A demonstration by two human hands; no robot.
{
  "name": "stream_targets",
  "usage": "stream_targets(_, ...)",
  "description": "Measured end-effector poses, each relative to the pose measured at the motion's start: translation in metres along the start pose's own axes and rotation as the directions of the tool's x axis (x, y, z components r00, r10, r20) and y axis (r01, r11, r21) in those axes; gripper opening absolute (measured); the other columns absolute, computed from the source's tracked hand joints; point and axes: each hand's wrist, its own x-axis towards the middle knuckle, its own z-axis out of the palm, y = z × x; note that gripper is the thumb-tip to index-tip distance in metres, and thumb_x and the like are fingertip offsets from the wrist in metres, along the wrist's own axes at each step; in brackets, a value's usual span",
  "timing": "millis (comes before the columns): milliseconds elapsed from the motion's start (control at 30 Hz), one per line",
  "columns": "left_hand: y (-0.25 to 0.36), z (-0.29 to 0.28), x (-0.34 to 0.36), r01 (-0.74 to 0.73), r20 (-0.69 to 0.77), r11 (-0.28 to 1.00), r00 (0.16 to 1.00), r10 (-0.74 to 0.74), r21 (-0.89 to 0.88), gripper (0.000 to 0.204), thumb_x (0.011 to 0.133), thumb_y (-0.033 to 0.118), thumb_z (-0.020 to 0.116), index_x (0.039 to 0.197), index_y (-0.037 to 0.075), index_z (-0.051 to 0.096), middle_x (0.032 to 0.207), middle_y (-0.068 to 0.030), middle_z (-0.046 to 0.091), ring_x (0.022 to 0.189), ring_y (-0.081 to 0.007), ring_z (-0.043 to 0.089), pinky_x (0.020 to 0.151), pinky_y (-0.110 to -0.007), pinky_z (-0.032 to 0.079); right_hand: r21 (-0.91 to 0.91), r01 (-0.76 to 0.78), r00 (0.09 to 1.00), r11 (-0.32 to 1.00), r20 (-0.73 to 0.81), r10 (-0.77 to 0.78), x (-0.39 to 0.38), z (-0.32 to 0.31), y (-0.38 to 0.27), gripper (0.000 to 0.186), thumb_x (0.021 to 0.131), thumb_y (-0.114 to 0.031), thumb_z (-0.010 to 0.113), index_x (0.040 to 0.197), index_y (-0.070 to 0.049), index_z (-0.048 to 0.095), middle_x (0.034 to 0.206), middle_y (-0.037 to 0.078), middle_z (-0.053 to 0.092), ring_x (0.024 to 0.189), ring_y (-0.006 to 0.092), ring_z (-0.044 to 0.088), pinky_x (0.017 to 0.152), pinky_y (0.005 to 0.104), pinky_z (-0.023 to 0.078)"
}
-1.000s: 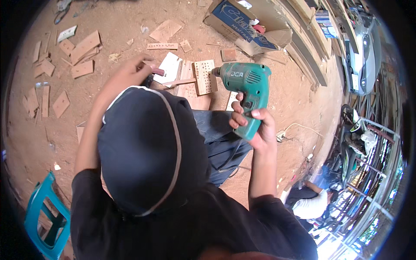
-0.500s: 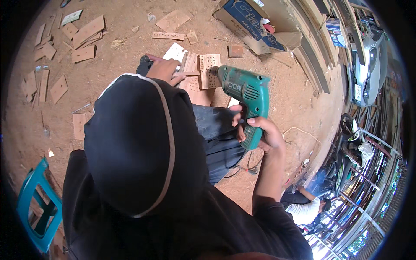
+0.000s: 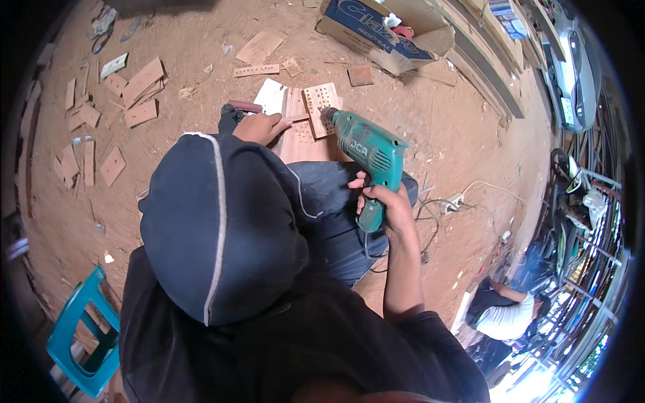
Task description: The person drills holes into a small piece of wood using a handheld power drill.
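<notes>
Your right hand (image 3: 393,207) is closed around the handle of the green drill (image 3: 373,151), thumb across its back and fingertips curling past the other side. Your left hand (image 3: 257,127) is partly curled, its fingers at the left end of a narrow wooden strip (image 3: 295,120); whether they pinch it or only press on it, you cannot tell from above. That strip's other end meets the left edge of the perforated block (image 3: 316,121), which lies on the wide plank (image 3: 295,149), by the plank's right edge. Your drill's chuck (image 3: 328,113) stands over the block's right edge; its bit is too small to make out. Just beyond your left hand lies a reddish-brown bar (image 3: 246,106), and beside that a white board (image 3: 272,96).
</notes>
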Motion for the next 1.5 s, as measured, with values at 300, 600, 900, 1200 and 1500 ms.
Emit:
stream_targets(300, -0.006, -0.003, -0.015, 0.077, -0.144, 0.996, 0.987, -0.07, 0.048, 0.059, 0.095, 0.056, 0.056, 0.076, 0.003, 0.073, 0.067, -0.0211, 0.065, 0.066, -0.0402, 0.066, 0.061, -0.048, 0.049, 0.424, 0.175, 0.979, 0.889, 0.019, -0.201, 0.01, -0.036, 0.059, 0.038, 0.08, -0.007, 0.059, 0.115, 0.007, 0.057, 0.095, 0.02, 0.064, 0.061, 0.0207, 0.057, 0.058, 0.0365, 0.049)
stream_targets(600, -0.011, 0.001, -0.011, -0.238, -0.309, 0.96, 0.911, 0.273, 0.146, 0.037, 0.092, 0.036, 0.069, 0.082, 0.0, 0.061, 0.079, -0.0198, 0.067, 0.075, -0.0403, 0.065, 0.067, -0.05, 0.048, 0.675, 0.139, 0.96, 0.725, 0.09, -0.267, 0.047, -0.062, 0.088, 0.04, 0.081, -0.013, 0.059, 0.118, 0.003, 0.056, 0.099, 0.018, 0.061, 0.065, 0.0201, 0.056, 0.063, 0.0364, 0.048)
stream_targets(900, -0.008, 0.004, -0.023, -0.148, -0.196, 0.976, 0.964, 0.179, 0.159, 0.038, 0.095, 0.042, 0.064, 0.086, 0.006, 0.062, 0.069, -0.017, 0.066, 0.065, -0.0378, 0.067, 0.057, -0.047, 0.051, 0.624, 0.114, 0.962, 0.773, 0.126, -0.243, 0.052, -0.063, 0.092, 0.04, 0.082, -0.017, 0.058, 0.117, 0.002, 0.054, 0.099, 0.015, 0.059, 0.065, 0.0177, 0.052, 0.063, 0.0334, 0.043)
stream_targets(1200, -0.022, 0.005, -0.024, -0.162, -0.375, 0.986, 0.917, 0.137, -0.035, 0.026, 0.101, 0.023, 0.059, 0.091, 0.001, 0.067, 0.072, -0.0167, 0.067, 0.062, -0.0346, 0.064, 0.058, -0.041, 0.047, 0.734, 0.111, 0.955, 0.67, 0.107, -0.275, 0.055, -0.07, 0.097, 0.037, 0.081, -0.018, 0.058, 0.114, -0.001, 0.056, 0.095, 0.012, 0.058, 0.064, 0.0177, 0.05, 0.065, 0.0358, 0.045)
stream_targets(1500, -0.026, 0.0, -0.023, 0.219, 0.059, 0.497, 0.947, -0.316, -0.84, 0.046, 0.107, 0.042, 0.047, 0.072, 0.012, 0.051, 0.054, 0.0044, 0.041, 0.039, -0.0073, 0.034, 0.038, -0.026, 0.024, 0.739, 0.099, 0.942, 0.667, 0.147, -0.303, 0.055, -0.075, 0.099, 0.036, 0.083, -0.018, 0.057, 0.115, -0.001, 0.055, 0.096, 0.011, 0.057, 0.066, 0.0168, 0.051, 0.066, 0.0341, 0.045)
